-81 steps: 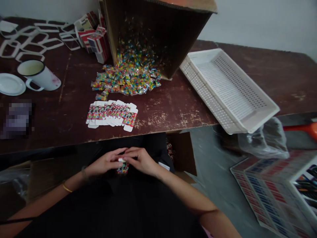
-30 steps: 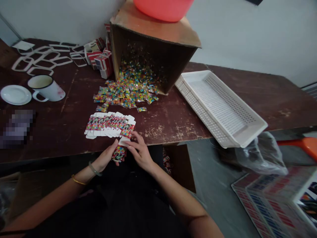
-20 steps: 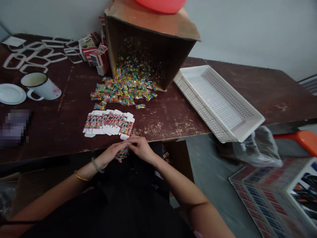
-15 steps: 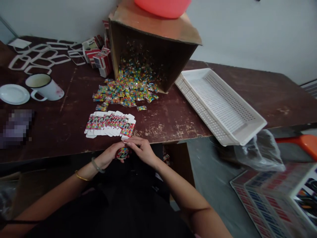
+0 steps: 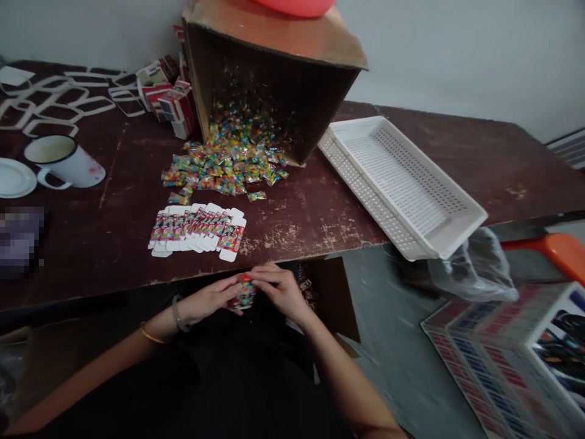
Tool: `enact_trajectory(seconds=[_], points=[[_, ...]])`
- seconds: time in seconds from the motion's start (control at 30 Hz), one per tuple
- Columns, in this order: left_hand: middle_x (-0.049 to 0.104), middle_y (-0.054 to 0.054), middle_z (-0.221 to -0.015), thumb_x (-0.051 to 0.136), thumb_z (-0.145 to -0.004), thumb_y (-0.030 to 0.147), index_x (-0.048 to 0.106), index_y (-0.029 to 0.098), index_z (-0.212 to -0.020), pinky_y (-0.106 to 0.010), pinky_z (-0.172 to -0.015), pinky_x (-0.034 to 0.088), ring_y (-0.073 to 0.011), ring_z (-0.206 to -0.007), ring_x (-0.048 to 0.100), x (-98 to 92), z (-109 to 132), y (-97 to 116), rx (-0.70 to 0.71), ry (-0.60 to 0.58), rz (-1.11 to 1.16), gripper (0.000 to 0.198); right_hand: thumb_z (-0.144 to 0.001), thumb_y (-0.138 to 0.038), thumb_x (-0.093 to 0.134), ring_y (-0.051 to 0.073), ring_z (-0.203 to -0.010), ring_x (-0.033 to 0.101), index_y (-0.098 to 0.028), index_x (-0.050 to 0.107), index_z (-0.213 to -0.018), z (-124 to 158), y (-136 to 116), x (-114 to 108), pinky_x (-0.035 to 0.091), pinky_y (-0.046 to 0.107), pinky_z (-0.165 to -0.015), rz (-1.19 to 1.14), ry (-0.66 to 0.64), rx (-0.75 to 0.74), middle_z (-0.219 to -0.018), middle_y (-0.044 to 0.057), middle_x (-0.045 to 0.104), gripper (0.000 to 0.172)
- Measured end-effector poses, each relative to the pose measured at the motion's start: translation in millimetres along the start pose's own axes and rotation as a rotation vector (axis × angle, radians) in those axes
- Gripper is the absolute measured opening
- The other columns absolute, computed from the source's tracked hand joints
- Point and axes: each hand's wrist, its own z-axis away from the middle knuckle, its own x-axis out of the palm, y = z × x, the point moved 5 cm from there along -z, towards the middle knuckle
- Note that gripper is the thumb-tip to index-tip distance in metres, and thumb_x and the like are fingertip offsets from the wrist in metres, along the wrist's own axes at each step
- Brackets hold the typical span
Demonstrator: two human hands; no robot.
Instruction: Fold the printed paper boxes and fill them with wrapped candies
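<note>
Just off the table's front edge, my left hand (image 5: 212,300) grips a small printed candy box (image 5: 244,294) in red and mixed colours. The fingers of my right hand (image 5: 278,288) close on the same box at its upper right end. What lies inside the box cannot be seen. On the table beyond my hands, an overlapping row of flat printed cartons (image 5: 194,228) shows white flaps. Behind these, a heap of small wrapped candies (image 5: 228,167) spills out of a cardboard box (image 5: 274,46) lying on its side.
A white perforated basket (image 5: 406,183) juts over the front edge at right. An enamel mug (image 5: 68,161) and a white lid (image 5: 16,178) stand at left. Below the table are an open carton (image 5: 331,296) of small packs, a clear plastic bag (image 5: 484,268) and an orange stool (image 5: 564,256).
Both hands have moved a little right and away from the row of cartons. The box between them has turned to show a different side. The camera view has shifted slightly.
</note>
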Motion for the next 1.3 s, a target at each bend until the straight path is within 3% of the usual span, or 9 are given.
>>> enact_trajectory(seconds=[0.17, 0.3, 0.37, 0.47, 0.57, 0.73, 0.93, 1.1, 1.3], points=[[0.064, -0.011, -0.116, 0.064, -0.083, 0.047, 0.063, 0.019, -0.120, -0.031, -0.075, 0.054, -0.0225, -0.097, 0.063, -43.2, -7, 22, 0.162, 0.400, -0.088, 0.047, -0.090, -0.037, 0.061, 0.024, -0.104, 0.062, -0.024, 0.076, -0.102, 12, 6, -70, 0.048, 0.043, -0.093, 0.323, 0.038, 0.162, -0.111, 0.010, 0.069, 0.023], [0.065, -0.009, -0.107, 0.070, -0.078, 0.041, 0.060, 0.017, -0.120, -0.023, -0.055, 0.052, -0.0137, -0.070, 0.064, -80.4, -4, 30, 0.204, 0.654, 0.025, 0.049, -0.082, -0.048, 0.069, 0.028, -0.130, 0.045, -0.024, 0.058, -0.132, -34, 13, 9, 0.037, 0.048, -0.108, 0.553, -0.160, -0.148, -0.139, 0.011, 0.053, 0.056], [0.064, -0.010, -0.113, 0.071, -0.077, 0.038, 0.058, 0.018, -0.123, -0.023, -0.054, 0.052, -0.0129, -0.068, 0.066, -84.6, -4, 31, 0.188, 0.621, 0.054, 0.052, -0.075, -0.052, 0.074, 0.033, -0.138, 0.036, -0.018, 0.049, -0.139, -55, 24, 55, 0.030, 0.053, -0.112, 0.644, -0.223, -0.256, -0.146, 0.016, 0.046, 0.077], [0.063, -0.011, -0.119, 0.071, -0.079, 0.037, 0.058, 0.018, -0.123, -0.025, -0.061, 0.055, -0.0145, -0.074, 0.068, -84.4, 0, 31, 0.176, 0.561, 0.095, 0.050, -0.090, -0.037, 0.062, 0.028, -0.131, 0.047, -0.016, 0.061, -0.127, -61, 40, 83, 0.037, 0.048, -0.109, 0.699, -0.255, -0.325, -0.134, 0.015, 0.059, 0.042], [0.069, -0.009, -0.104, 0.072, -0.079, 0.038, 0.063, 0.016, -0.114, -0.027, -0.065, 0.056, -0.0161, -0.075, 0.068, -79.9, 2, 26, 0.156, 0.537, 0.140, 0.042, -0.097, -0.022, 0.049, 0.020, -0.109, 0.063, -0.016, 0.070, -0.109, -41, 35, 68, 0.051, 0.036, -0.094, 0.608, -0.116, -0.366, -0.112, 0.011, 0.071, 0.025], [0.074, -0.011, -0.091, 0.073, -0.078, 0.039, 0.068, 0.013, -0.103, -0.034, -0.078, 0.055, -0.0227, -0.085, 0.069, -39.6, -11, 8, -0.056, 0.208, 0.331, 0.037, -0.094, -0.028, 0.056, 0.017, -0.105, 0.062, -0.021, 0.068, -0.111, -10, -8, 59, 0.049, 0.033, -0.094, 0.383, -0.047, -0.487, -0.109, 0.006, 0.072, 0.021], [0.070, -0.001, -0.065, 0.079, -0.066, 0.031, 0.066, 0.015, -0.083, -0.030, -0.065, 0.051, -0.0172, -0.061, 0.064, -21.4, -8, 0, -0.059, 0.232, 0.028, 0.027, -0.089, -0.032, 0.064, 0.022, -0.114, 0.052, -0.021, 0.068, -0.108, -30, -9, 52, 0.041, 0.042, -0.098, 0.369, 0.101, -0.254, -0.117, 0.008, 0.067, 0.022], [0.067, -0.001, -0.065, 0.072, -0.072, 0.032, 0.065, 0.014, -0.073, -0.028, -0.062, 0.046, -0.0162, -0.061, 0.060, -13.0, -1, -4, -0.049, 0.124, -0.320, 0.019, -0.078, -0.035, 0.076, 0.022, -0.123, 0.048, -0.019, 0.070, -0.087, -35, -1, 51, 0.037, 0.038, -0.105, 0.184, -0.093, -0.085, -0.131, 0.008, 0.055, 0.019], [0.066, -0.001, -0.067, 0.074, -0.069, 0.036, 0.062, 0.015, -0.076, -0.025, -0.057, 0.045, -0.0148, -0.059, 0.059, 5.9, -4, -9, -0.055, -0.043, -0.232, 0.025, -0.085, -0.024, 0.069, 0.017, -0.117, 0.052, -0.018, 0.073, -0.090, -34, -10, 41, 0.038, 0.032, -0.104, -0.069, -0.579, -0.089, -0.110, 0.004, 0.064, 0.009]])
